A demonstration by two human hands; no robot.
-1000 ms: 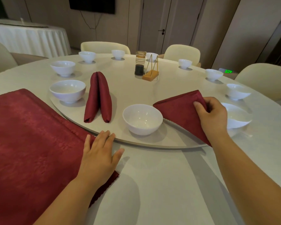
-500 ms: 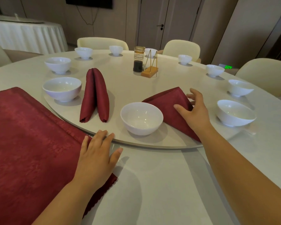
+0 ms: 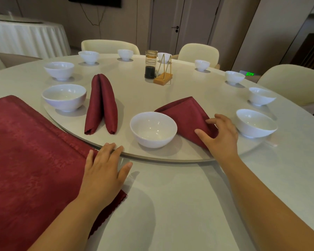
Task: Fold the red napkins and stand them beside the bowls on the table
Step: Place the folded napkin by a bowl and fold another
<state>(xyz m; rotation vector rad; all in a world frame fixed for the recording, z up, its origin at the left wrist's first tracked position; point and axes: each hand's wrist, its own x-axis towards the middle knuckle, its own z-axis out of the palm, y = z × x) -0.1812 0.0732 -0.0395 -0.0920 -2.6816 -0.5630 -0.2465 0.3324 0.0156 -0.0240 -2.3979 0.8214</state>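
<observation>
Right hand (image 3: pixel 219 134) rests open-fingered on folded napkin (image 3: pixel 185 113) beside bowl (image 3: pixel 153 131); left hand (image 3: pixel 103 171) flat on spread napkin (image 3: pixel 25 160)

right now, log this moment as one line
left hand: flat on spread red cloth | right hand: touching tent-folded red napkin beside round white bowl | upright folded red napkin: standing
</observation>
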